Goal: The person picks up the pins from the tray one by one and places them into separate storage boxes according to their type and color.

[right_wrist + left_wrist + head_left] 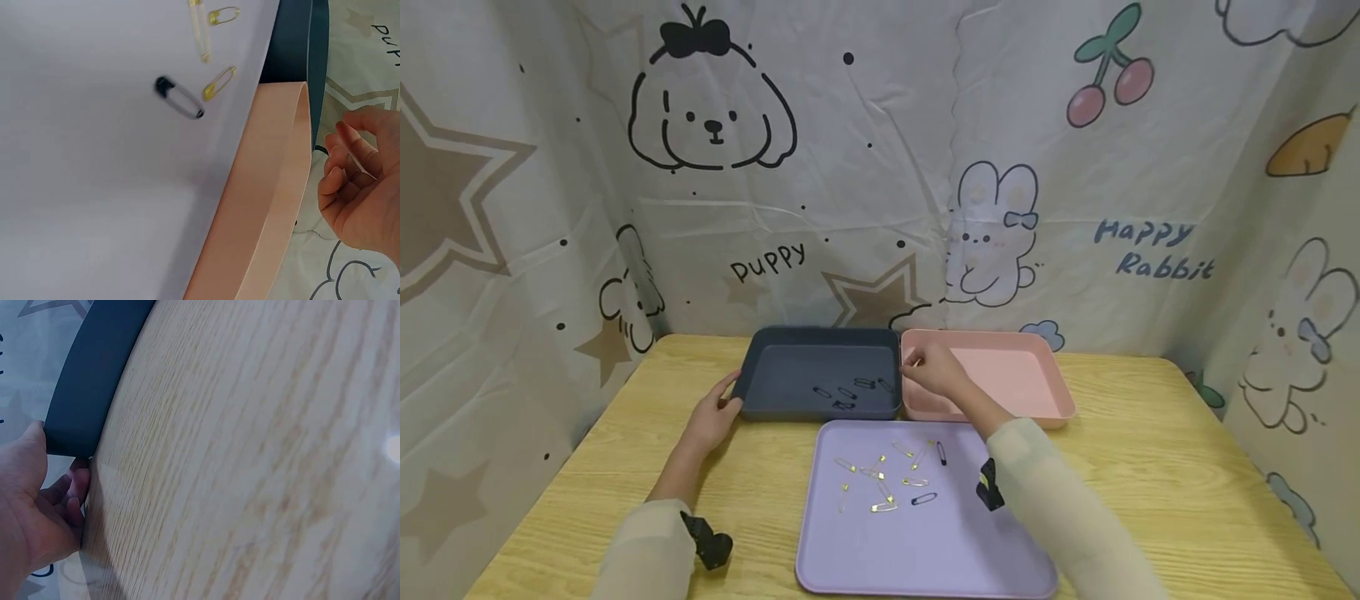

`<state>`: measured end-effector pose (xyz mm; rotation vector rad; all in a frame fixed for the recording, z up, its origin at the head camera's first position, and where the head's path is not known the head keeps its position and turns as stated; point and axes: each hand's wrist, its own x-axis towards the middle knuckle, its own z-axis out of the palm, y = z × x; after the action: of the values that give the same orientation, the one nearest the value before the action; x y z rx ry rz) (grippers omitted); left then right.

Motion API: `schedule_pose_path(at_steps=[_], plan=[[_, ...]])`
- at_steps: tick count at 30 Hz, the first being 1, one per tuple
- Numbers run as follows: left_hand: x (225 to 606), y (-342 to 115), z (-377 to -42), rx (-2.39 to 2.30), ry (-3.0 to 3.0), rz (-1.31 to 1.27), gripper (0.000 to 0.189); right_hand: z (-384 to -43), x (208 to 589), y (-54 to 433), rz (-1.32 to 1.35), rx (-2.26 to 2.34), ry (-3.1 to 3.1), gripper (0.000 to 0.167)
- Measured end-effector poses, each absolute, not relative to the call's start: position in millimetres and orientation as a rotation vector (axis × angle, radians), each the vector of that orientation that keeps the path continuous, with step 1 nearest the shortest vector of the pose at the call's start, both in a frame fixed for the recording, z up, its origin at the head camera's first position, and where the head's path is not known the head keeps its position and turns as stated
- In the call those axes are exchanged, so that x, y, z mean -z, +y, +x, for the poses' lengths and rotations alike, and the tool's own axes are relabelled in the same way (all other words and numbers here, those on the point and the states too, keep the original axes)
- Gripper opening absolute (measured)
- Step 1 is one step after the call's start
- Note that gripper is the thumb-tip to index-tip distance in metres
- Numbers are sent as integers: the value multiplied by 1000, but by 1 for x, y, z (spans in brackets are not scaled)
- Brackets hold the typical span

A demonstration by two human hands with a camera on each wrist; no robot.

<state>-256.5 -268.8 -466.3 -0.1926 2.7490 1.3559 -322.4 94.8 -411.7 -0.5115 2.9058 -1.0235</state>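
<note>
My left hand (711,423) holds the left front corner of a dark blue tray (782,375), the thumb at its rim and the curled fingers (78,487) low against the wall. Several black safety pins (846,393) lie inside this tray, toward its right front. Over the left side of a pink tray (1007,375), close to where the two trays meet, is my right hand (938,371). Its fingers (350,187) are loosely bent, and nothing shows between them. On a lavender tray (917,558) in front lie several gold safety pins (883,507) and two black ones (924,499).
The trays stand on a wood-grain table (1127,467), the dark blue and pink ones side by side behind the lavender one. A printed cloth (865,183) hangs close behind and along both sides. Dark devices (707,540) are strapped at both wrists.
</note>
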Motion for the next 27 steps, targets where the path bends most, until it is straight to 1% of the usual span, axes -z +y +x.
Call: schedule_pose_path(at_steps=[5,9,17,27], plan=[[467,-269,-257,-1363,2742,-197,56,-309,411,106,-455,950,2906,16],[468,-269,-257,-1360,2747,-190,56,-300,413,113,-463,912,2919,15],[469,-270,-258,-1356,2749,-187,56,-282,419,123,-477,937,2913,12],[462,-267,-252,-1351,2739,-190,56,-258,427,136,-431,947,2873,8]])
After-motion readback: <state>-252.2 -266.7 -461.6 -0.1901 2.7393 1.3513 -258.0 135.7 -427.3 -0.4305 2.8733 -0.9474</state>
